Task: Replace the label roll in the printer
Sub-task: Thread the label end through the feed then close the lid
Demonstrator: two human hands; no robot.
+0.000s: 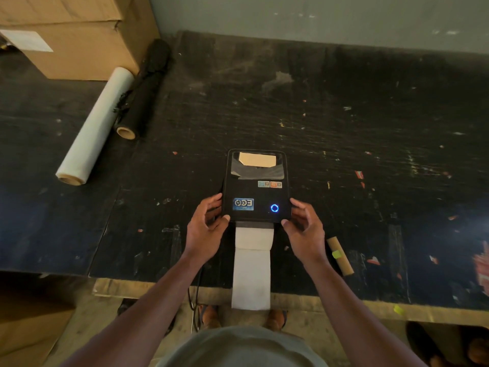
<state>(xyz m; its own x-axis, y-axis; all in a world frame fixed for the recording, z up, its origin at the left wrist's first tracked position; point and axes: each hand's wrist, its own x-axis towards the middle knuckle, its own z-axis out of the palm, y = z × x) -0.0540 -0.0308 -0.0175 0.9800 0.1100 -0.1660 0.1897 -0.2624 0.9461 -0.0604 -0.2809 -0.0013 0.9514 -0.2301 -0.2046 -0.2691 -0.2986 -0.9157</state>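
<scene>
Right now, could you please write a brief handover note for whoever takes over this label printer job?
Left hand and right hand grip the near corners of the printer, one per side; lid looks closed, power ring lit blue.
Label strip feeds out the near slot and hangs over the table edge.
Bare cardboard core lies right of the printer, probably the old one.
Done, apparently: roll loaded.
Left: check feed, tear off excess, bin core.

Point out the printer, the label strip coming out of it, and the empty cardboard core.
printer [255, 192]: head view, black top cover.
label strip [252, 271]: head view, middle of the white paper.
empty cardboard core [340, 256]: head view, mid-tube.
</scene>
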